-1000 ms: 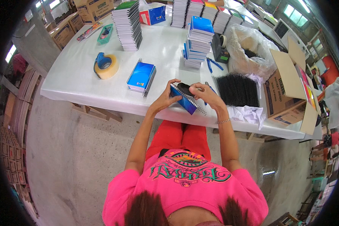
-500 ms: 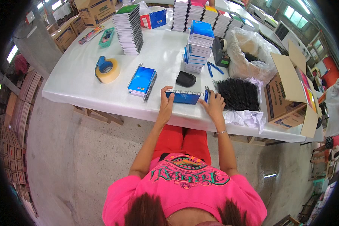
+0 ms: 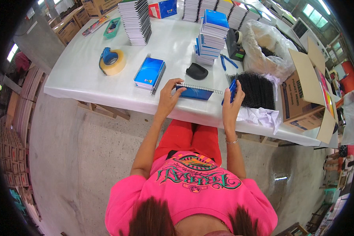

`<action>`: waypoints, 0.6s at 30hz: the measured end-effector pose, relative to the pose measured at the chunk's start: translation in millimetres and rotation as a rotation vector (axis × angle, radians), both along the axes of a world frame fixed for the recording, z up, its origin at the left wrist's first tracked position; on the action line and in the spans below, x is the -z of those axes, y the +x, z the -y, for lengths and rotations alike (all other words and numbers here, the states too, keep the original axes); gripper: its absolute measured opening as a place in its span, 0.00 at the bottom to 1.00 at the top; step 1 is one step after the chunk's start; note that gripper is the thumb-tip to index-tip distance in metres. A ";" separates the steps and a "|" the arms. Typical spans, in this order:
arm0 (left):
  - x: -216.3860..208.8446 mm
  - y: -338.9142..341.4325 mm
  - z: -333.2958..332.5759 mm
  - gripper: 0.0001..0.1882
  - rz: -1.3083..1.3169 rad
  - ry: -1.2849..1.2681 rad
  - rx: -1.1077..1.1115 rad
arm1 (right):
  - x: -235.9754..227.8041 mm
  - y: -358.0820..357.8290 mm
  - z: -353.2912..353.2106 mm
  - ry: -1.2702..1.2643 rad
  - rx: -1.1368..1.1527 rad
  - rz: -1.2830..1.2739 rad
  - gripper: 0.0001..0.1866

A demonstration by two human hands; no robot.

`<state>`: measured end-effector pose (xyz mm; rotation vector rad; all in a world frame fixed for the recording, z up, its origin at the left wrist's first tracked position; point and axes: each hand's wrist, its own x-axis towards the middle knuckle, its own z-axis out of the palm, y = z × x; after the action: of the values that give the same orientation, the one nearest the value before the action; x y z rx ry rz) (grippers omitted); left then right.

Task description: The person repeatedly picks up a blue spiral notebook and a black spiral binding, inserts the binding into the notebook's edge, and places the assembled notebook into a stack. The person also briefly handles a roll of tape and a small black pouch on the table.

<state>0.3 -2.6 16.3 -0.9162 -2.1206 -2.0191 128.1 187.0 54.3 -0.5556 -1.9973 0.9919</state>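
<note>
My left hand [image 3: 169,98] grips the left end of a blue spiral notebook [image 3: 196,93], which stands on its edge near the table's front with the wire coil along its top. In my right hand [image 3: 233,104] are blue-handled pliers [image 3: 232,90], held upright just right of the notebook and apart from it. A black pouch-like object [image 3: 196,71] lies just beyond the notebook. To the left, a small pile of blue notebooks [image 3: 150,72] rests flat. Beside my right hand sits a mass of black wire coils [image 3: 256,91].
Tall notebook stacks [image 3: 134,23] and a leaning blue stack [image 3: 212,37] stand farther back. A tape roll [image 3: 113,62] lies left. Second blue pliers [image 3: 229,61], a plastic bag [image 3: 263,51], crumpled white paper [image 3: 259,116] and an open carton [image 3: 303,98] occupy the right.
My right hand has moved right, away from the notebook's coil end, and the pliers have turned upright in it. My left hand still holds the notebook.
</note>
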 end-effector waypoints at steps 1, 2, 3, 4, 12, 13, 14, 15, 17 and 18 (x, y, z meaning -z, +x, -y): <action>-0.2 -0.4 0.9 0.09 0.020 0.008 0.014 | -4.5 2.8 7.7 0.013 -0.007 -0.024 0.29; 1.6 -2.0 1.8 0.10 0.046 0.001 0.022 | -7.9 4.8 14.8 0.026 -0.015 -0.048 0.30; 3.5 -3.6 3.3 0.11 0.072 -0.006 0.027 | -11.3 6.4 21.6 0.037 -0.033 -0.053 0.30; 5.7 -4.3 4.7 0.11 0.098 -0.013 0.031 | -14.1 7.7 28.2 0.047 -0.052 -0.057 0.31; -5.1 2.2 10.7 0.12 0.064 -0.067 0.027 | -2.1 4.9 67.3 -0.019 -0.270 -0.009 0.35; -4.2 3.2 11.0 0.12 0.065 -0.070 0.028 | -1.5 5.1 70.6 -0.010 -0.290 0.015 0.35; -4.1 4.8 8.6 0.11 0.070 -0.035 0.035 | 0.2 6.0 73.2 -0.033 -0.314 0.020 0.35; -4.2 6.4 5.5 0.11 0.075 0.000 0.042 | 2.3 6.1 75.3 -0.002 -0.328 0.018 0.35; -3.4 8.0 4.3 0.11 0.099 0.015 0.047 | 7.3 5.4 79.3 0.058 -0.356 0.017 0.34; -2.7 8.3 4.8 0.11 0.118 -0.006 0.044 | 10.6 5.4 82.2 0.071 -0.346 0.019 0.34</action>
<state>8.6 -7.4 18.9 -0.8721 -2.1850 -2.1401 133.5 104.9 43.7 -0.1830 -2.1820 1.1160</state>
